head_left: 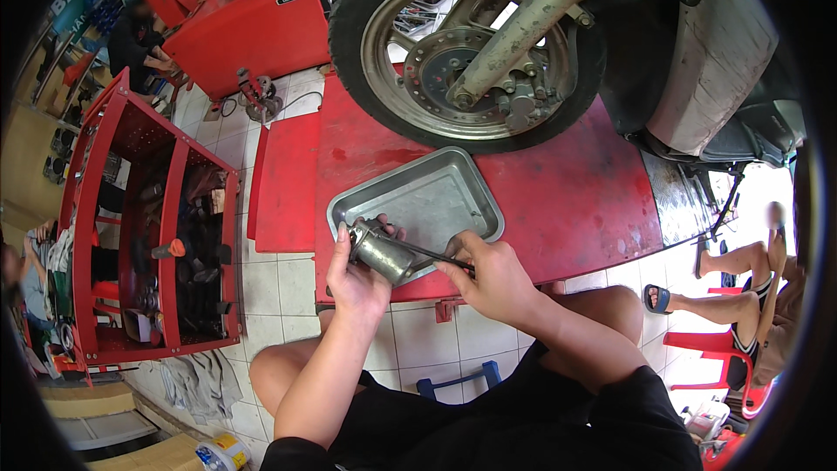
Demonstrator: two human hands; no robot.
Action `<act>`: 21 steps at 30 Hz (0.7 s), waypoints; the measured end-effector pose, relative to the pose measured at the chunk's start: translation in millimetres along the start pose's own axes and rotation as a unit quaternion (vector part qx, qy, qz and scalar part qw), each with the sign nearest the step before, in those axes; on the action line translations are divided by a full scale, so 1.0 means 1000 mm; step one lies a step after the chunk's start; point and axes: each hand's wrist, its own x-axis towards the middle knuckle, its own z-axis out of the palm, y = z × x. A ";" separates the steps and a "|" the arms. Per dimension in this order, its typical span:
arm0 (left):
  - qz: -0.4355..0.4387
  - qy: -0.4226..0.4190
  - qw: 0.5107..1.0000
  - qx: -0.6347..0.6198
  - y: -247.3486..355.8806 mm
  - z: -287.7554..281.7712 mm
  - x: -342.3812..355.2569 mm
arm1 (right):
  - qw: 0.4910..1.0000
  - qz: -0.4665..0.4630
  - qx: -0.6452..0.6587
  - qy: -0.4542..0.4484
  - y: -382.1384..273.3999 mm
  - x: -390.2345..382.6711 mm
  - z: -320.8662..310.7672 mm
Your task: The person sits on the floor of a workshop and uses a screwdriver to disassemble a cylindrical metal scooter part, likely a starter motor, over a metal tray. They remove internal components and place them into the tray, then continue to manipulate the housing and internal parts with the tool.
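From where I am standing, a red open-sided cart [231, 262] is occupying the floor well to the left of the metal tray [427, 196]. White floor tiles [261, 283] are forming a lane between that cart and the red platform [567, 201] supporting the tray. The platform's left edge is running well apart from the tray's left rim.

At the tray's near-left corner, the left hand [362, 288] is grasping a cylindrical metal part [384, 255], thumb on its left end and fingers wrapping behind. The part is being held tilted above the tray's near rim, its lower end pointing toward the right.

At the tray's near-right corner, the right hand [488, 270] is pinching a slim dark rod [432, 253] between thumb and fingers. The rod is slanting leftward across the part's upper side; I cannot tell whether it is touching.

Beyond the tray's far rim, a motorbike wheel [418, 135] is standing close, limiting room there. Rightward from the tray, the platform surface is continuing, giving sideways working space.
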 end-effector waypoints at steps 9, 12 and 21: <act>0.008 -0.013 1.000 0.022 -0.002 -0.004 0.002 | 1.000 -0.014 0.017 0.008 -0.005 -0.001 0.000; 0.021 -0.014 0.999 0.034 -0.003 -0.003 0.001 | 0.999 -0.018 0.046 0.020 0.001 -0.001 0.005; 0.029 -0.033 0.998 0.039 -0.001 -0.004 0.001 | 0.878 0.290 0.371 -0.087 0.015 -0.005 0.019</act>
